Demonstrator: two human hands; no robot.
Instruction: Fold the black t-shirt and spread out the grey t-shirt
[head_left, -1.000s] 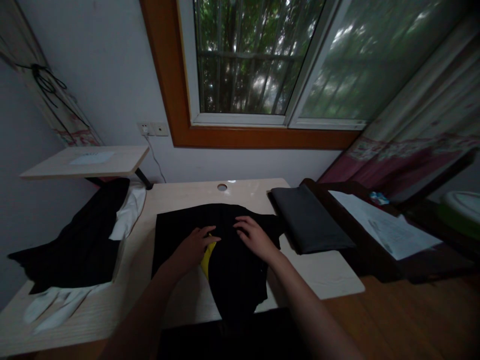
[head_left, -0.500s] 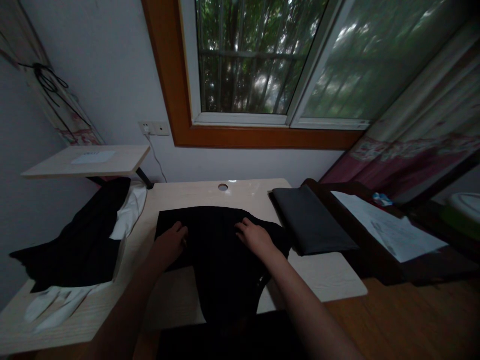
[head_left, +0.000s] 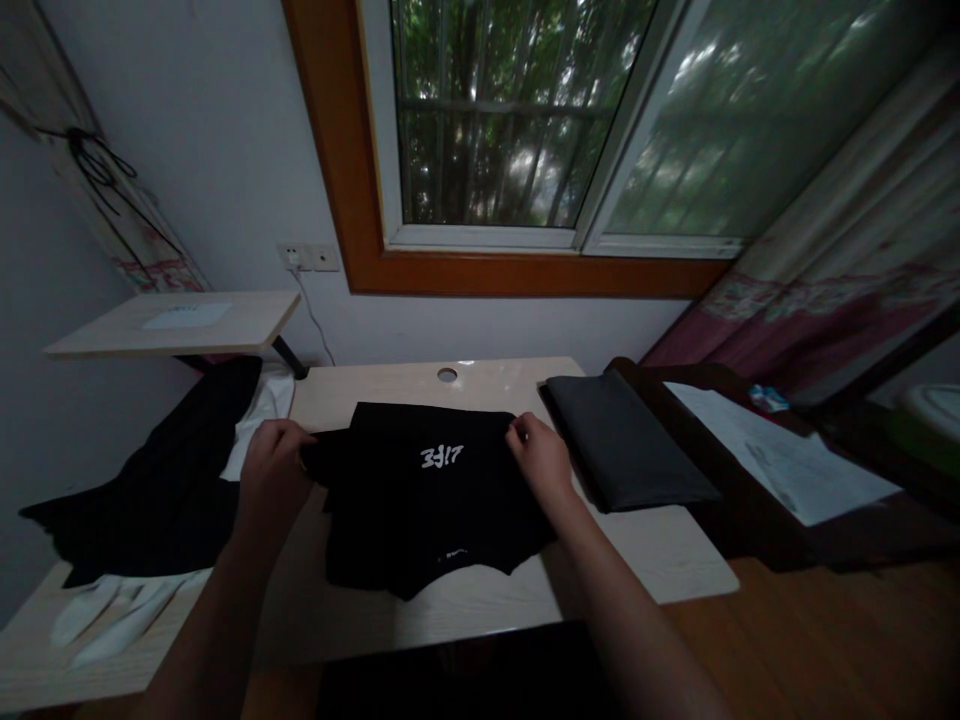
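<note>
- Now white lettering [head_left: 442, 458] shows on the black garment [head_left: 450, 515]; half a second earlier no print was visible.
- Garment lies on the pale table [head_left: 637, 545], between both hands.
- Left hand [head_left: 276, 462], shifted outward, pinches its narrow left end; right hand [head_left: 541, 458] grasps its far right edge.
- Judgement: cloth refolded, printed face upward.

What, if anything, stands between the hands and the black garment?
Nothing visible: the left hand grips the black garment at its left end, the right hand at its far right corner. The dark grey item lies to the right, not between.
</note>
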